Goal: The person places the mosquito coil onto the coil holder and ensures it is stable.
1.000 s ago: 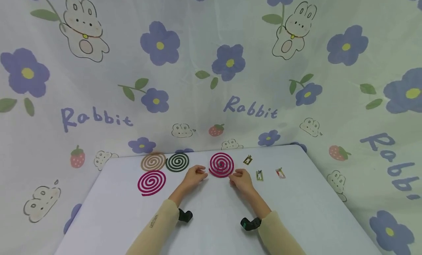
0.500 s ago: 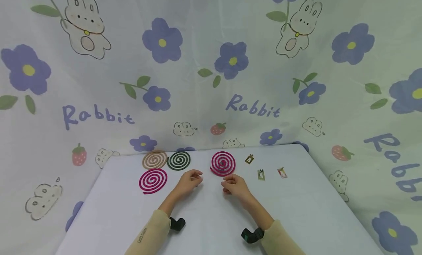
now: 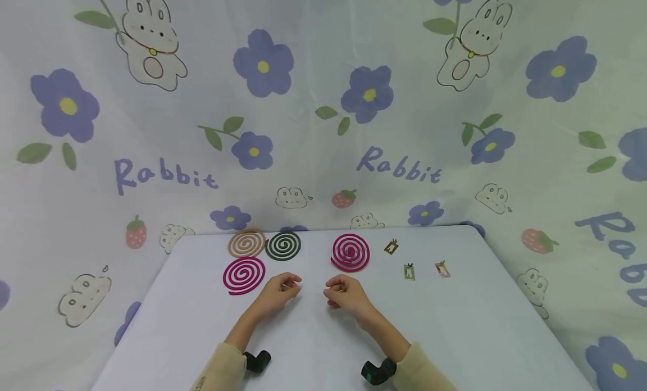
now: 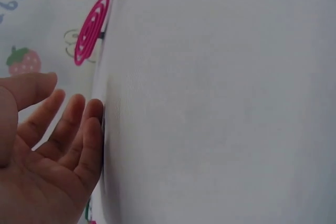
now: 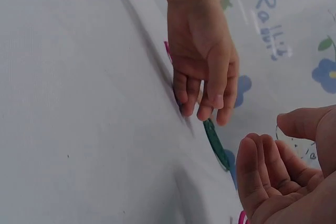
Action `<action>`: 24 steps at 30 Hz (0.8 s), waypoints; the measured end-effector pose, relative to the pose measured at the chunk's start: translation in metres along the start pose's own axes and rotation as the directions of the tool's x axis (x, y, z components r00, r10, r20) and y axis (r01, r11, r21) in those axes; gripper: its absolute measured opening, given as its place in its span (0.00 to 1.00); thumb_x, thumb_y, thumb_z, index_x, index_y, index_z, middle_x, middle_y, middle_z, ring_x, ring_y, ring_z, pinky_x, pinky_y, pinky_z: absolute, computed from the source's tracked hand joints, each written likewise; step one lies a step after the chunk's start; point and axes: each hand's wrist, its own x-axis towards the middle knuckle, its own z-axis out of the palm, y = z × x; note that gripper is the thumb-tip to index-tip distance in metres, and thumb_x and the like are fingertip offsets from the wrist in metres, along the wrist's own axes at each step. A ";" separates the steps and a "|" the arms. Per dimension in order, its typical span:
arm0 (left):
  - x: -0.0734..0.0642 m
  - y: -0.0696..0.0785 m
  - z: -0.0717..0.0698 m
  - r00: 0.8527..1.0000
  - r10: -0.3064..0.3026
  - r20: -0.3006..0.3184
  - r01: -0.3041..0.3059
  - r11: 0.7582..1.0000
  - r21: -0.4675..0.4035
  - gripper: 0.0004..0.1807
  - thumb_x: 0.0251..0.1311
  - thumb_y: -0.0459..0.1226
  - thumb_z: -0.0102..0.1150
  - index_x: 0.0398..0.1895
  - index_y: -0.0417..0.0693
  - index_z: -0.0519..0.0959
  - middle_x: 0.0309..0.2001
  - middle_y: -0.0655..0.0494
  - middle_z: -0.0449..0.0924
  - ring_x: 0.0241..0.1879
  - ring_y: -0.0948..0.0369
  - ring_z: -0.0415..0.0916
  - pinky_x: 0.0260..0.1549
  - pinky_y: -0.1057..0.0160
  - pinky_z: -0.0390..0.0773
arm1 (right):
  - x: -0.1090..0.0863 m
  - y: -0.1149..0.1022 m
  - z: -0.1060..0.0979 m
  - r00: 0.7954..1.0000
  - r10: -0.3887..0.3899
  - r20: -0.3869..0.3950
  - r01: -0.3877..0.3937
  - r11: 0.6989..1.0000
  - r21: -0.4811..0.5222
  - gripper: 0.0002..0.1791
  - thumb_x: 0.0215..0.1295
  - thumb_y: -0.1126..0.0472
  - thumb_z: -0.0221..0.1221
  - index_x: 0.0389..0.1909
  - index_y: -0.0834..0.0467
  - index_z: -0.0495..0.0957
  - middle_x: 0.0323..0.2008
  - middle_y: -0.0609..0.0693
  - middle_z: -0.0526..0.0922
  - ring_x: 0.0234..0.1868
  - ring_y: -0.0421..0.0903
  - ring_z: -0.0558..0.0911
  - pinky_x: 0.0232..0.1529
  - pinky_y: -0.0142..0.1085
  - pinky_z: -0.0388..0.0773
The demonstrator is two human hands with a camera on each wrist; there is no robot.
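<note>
My left hand hovers over or lightly touches the white table, fingers loosely bent, holding nothing. Opposite it is my right hand, likewise with relaxed fingers and nothing in them. Just beyond the right hand is a magenta mosquito coil. In the left wrist view this magenta coil appears raised off the table on a small dark support. Left of the hands lie a tan coil, a dark green coil and a second magenta coil, close together.
Three small flat metal pieces with upturned tabs lie to the right: a dark gold piece, a pale gold piece and a red-and-gold piece. A patterned curtain hangs behind the table.
Both hands have drawn back toward me, away from the raised magenta coil. The coils and metal pieces stay in place, while the head view has shifted slightly.
</note>
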 end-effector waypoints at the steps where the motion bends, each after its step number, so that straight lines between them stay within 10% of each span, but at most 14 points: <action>1: -0.004 -0.001 -0.001 1.000 -0.002 0.000 0.002 1.000 -0.003 0.13 0.62 0.34 0.63 0.47 0.38 0.79 0.35 0.53 0.78 0.33 0.59 0.77 0.27 0.64 0.77 | 0.000 0.001 0.003 1.000 0.002 0.006 -0.002 1.000 -0.002 0.17 0.63 0.64 0.64 0.46 0.71 0.74 0.28 0.51 0.80 0.28 0.46 0.82 0.33 0.38 0.83; 24: -0.065 -0.021 -0.069 0.998 -0.064 -0.024 0.065 0.998 0.020 0.13 0.66 0.32 0.58 0.50 0.34 0.76 0.37 0.46 0.79 0.35 0.53 0.80 0.31 0.60 0.80 | 0.016 -0.003 0.076 0.992 -0.003 0.123 0.011 0.998 -0.067 0.10 0.61 0.63 0.66 0.40 0.63 0.77 0.27 0.51 0.80 0.25 0.45 0.80 0.29 0.36 0.81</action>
